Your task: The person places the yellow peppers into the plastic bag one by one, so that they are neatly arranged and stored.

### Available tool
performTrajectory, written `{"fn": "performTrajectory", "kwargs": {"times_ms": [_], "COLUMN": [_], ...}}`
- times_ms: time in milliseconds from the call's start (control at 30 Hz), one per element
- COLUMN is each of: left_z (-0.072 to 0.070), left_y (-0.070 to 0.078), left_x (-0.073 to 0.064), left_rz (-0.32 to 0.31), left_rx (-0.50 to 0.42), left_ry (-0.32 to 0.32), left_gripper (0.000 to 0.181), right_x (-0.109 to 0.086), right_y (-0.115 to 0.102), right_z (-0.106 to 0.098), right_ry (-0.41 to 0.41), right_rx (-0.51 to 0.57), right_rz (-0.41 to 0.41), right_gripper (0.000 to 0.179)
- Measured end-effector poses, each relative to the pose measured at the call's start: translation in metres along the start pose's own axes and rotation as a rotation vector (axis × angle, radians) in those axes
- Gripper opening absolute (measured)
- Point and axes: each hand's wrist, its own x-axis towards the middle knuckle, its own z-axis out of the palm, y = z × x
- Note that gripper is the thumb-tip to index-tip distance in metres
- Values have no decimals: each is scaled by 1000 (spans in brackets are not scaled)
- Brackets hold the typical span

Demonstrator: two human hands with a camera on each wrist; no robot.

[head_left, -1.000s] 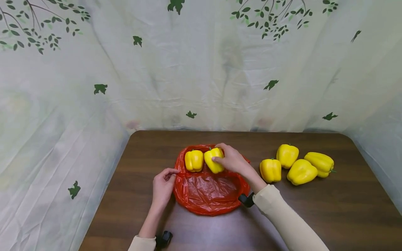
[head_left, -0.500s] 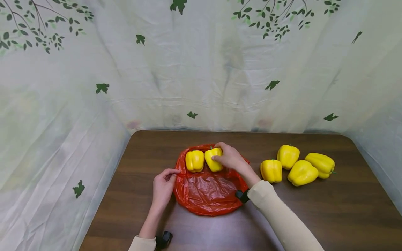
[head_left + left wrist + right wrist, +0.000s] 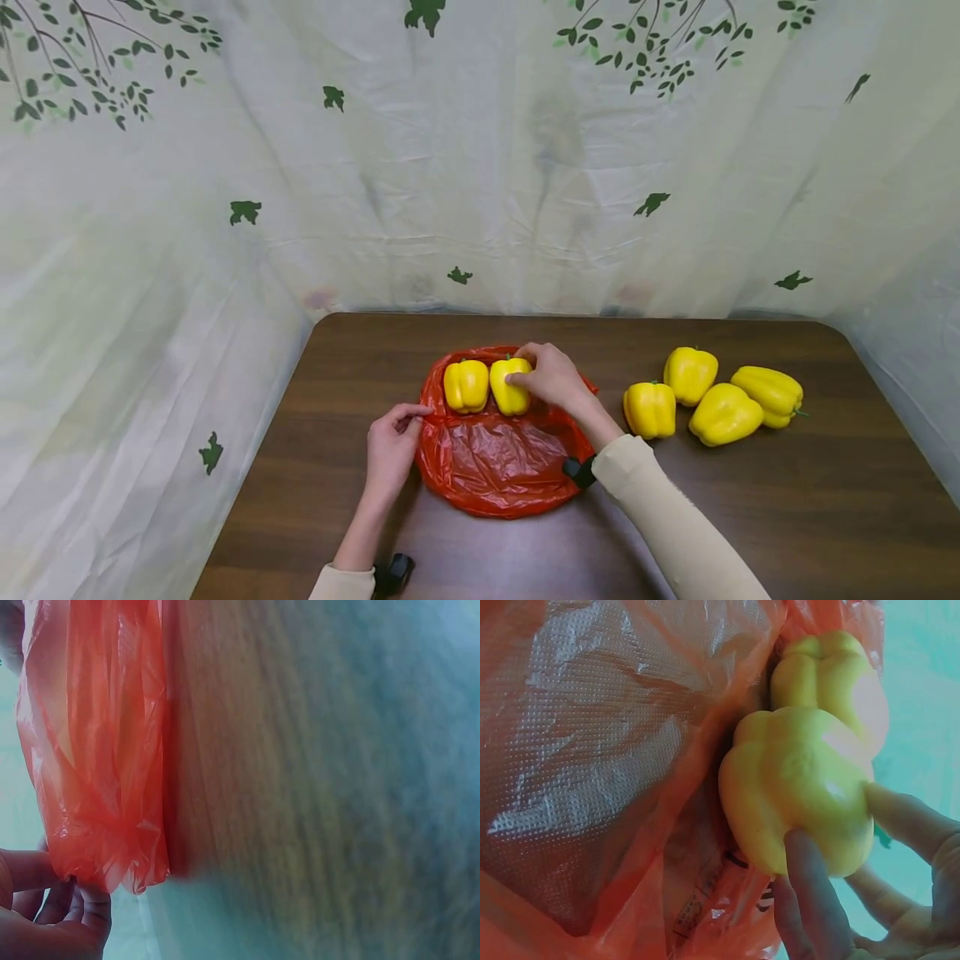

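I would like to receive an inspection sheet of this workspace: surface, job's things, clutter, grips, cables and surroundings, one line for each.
Surface: brown wood-patterned table.
Job's things: red plastic bag; left pepper and right pepper, both yellow, in its far part; four loose yellow peppers on the table, to the bag's right.
Clutter: nothing seen.
Grips: left grip pinches the bag's left edge; right grip holds the right pepper; black devices on both wrists.
Cables: nothing seen.
Surroundings: pale hanging cloth with green leaf pattern, behind the table.
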Motion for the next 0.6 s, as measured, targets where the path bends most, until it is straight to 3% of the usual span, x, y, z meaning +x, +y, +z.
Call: {"fn": "performTrajectory", "kwargs": {"times_ms": [333,600], "left_z": [0,-3], "left_y": [4,6], "left_x": [0,0], "left_rz": [5,-3], "left_rx": [-2,0], "left_ry": [-4,-6], "left_gripper": [21,20], "right_x": [-4,-23], "right_y": [0,-4], "right_z": [3,-5], "right_ry": [56,95], "right_rx": [9,33], "right_rz": [19,6], "right_gripper": [44,41]}}
